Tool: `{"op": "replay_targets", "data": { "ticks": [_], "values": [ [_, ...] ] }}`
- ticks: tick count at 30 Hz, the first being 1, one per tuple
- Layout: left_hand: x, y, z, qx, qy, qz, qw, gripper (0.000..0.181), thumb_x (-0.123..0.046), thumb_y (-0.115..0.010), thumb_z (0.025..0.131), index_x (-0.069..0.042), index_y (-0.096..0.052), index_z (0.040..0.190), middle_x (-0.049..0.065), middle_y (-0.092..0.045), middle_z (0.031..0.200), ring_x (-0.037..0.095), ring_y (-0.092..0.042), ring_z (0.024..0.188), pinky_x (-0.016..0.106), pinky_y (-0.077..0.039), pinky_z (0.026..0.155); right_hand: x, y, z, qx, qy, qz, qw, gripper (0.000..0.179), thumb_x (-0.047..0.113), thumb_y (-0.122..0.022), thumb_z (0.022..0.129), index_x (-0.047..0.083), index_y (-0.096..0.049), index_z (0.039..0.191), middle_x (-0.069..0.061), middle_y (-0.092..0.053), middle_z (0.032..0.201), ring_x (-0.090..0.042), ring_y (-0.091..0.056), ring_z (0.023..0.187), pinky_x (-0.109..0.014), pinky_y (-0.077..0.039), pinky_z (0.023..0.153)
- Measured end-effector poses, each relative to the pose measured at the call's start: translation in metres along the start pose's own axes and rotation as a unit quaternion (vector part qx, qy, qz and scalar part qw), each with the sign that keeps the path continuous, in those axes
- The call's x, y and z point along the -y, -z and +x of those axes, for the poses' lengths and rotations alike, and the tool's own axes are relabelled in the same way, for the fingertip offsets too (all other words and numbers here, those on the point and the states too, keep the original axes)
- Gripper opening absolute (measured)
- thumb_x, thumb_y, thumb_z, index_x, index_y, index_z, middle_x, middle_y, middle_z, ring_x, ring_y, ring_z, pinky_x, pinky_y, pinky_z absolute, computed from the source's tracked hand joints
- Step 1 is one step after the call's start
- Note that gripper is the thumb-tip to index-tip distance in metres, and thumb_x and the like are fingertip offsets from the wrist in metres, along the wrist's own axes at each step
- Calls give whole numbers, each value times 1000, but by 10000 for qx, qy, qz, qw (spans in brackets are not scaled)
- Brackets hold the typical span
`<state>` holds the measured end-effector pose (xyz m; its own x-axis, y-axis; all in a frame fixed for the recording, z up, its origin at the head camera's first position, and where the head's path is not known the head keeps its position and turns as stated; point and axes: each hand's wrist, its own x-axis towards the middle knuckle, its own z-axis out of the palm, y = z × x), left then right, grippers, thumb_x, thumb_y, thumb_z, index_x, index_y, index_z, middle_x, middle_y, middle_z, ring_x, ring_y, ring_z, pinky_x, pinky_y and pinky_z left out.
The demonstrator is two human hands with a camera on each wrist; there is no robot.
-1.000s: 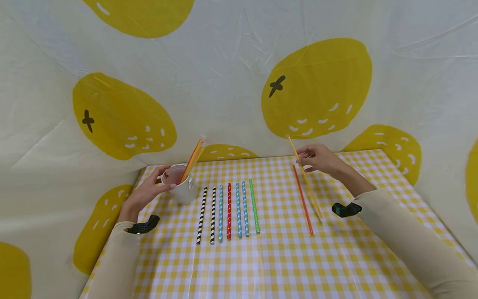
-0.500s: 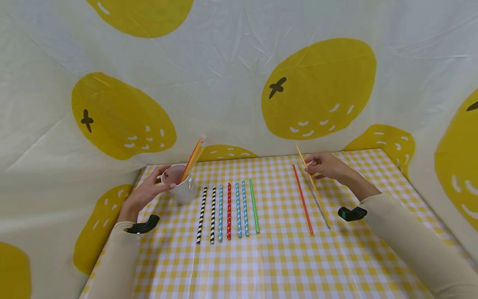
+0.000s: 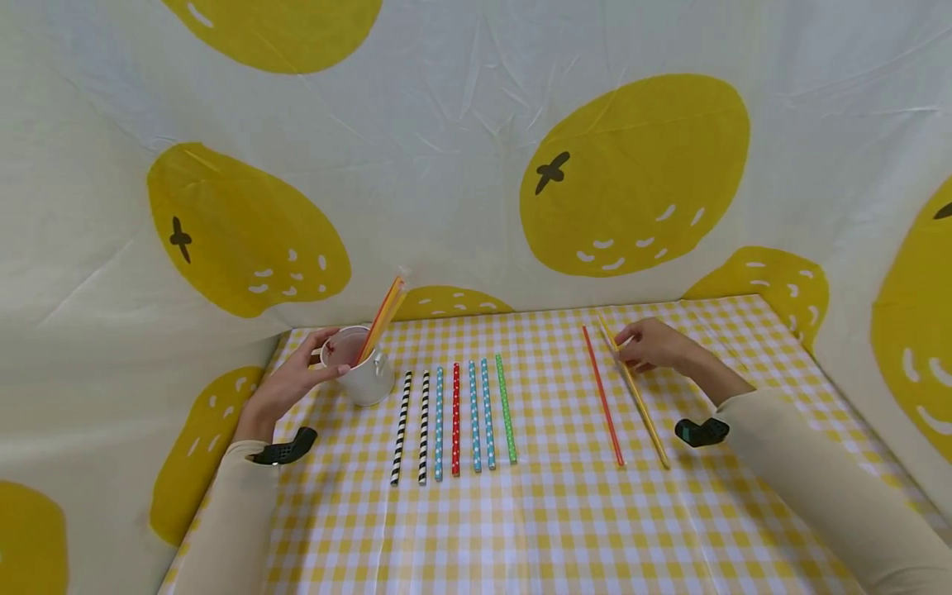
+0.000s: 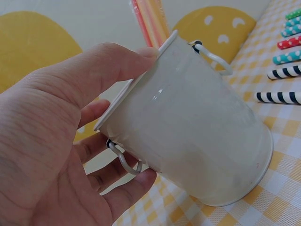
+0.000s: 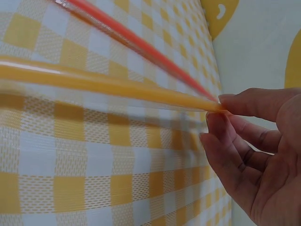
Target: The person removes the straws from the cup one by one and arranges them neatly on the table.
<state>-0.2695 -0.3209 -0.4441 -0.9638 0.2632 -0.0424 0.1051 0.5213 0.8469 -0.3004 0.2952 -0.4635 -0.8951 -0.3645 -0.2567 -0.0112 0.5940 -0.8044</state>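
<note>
My left hand (image 3: pixel 286 382) grips the rim of a small white metal bucket (image 3: pixel 369 384), thumb over the edge and fingers round the far side near a handle. Several red and yellow-orange straws (image 3: pixel 382 322) lean out of the bucket. On the right, my right hand (image 3: pixel 656 345) pinches a yellow straw (image 3: pixel 645 411) near its far end. In the right wrist view this straw (image 5: pixel 94 80) is held between thumb and fingertips, low over the cloth. Left of it, a red straw (image 3: pixel 603 398) lies roughly alongside, apart from it.
Between the hands lies a row of patterned straws: two black-and-white striped straws (image 3: pixel 425 430), blue dotted straws (image 3: pixel 476 421), a red dotted straw (image 3: pixel 457 421) and a green dotted straw (image 3: pixel 506 409). Beneath is a yellow checked tablecloth (image 3: pixel 550 529); a lemon-print sheet (image 3: pixel 446 190) hangs behind.
My right hand has moved right and down toward the cloth, bringing the yellow straw beside the red one. The left hand and bucket have stayed in place.
</note>
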Motion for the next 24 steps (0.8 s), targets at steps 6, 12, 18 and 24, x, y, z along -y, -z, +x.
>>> {"op": "replay_targets", "data": {
  "ticks": [6, 12, 18, 24],
  "values": [
    [0, 0, -1, 22, 27, 3, 10000, 79, -30, -70, 98, -22, -23, 161, 11, -16, 166, 46, -29, 144, 59, -34, 106, -4, -6, 2, -202, -89, -329, 9992, 43, 9, -62, 97, -18, -52, 129, -19, -69, 95, -23, -67, 79, -44, -58, 75],
    [0, 0, -2, 7, 45, 28, 10000, 79, -29, -70, 98, -21, -23, 161, 11, -14, 166, 45, -29, 144, 60, -34, 106, -10, -14, 7, -420, -136, -772, 9960, 36, 10, -67, 95, -14, -56, 119, -16, -71, 86, -22, -67, 69, -38, -57, 66],
    [-3, 0, -2, 48, 44, 38, 10000, 81, -30, -70, 98, -20, -21, 162, 12, -12, 167, 47, -27, 145, 62, -33, 107, -7, -18, 8, -438, -210, -828, 9954, 32, 18, -68, 98, -9, -58, 113, -16, -69, 84, -25, -65, 70, -39, -55, 66],
    [-4, 1, -2, 73, 61, -133, 9999, 81, -28, -70, 98, -19, -21, 162, 12, -12, 168, 46, -26, 145, 61, -32, 107, -2, -21, 8, -524, -161, -1106, 9924, 30, 16, -70, 95, -8, -59, 111, -14, -70, 83, -23, -63, 65, -37, -52, 63]
  ]
}}
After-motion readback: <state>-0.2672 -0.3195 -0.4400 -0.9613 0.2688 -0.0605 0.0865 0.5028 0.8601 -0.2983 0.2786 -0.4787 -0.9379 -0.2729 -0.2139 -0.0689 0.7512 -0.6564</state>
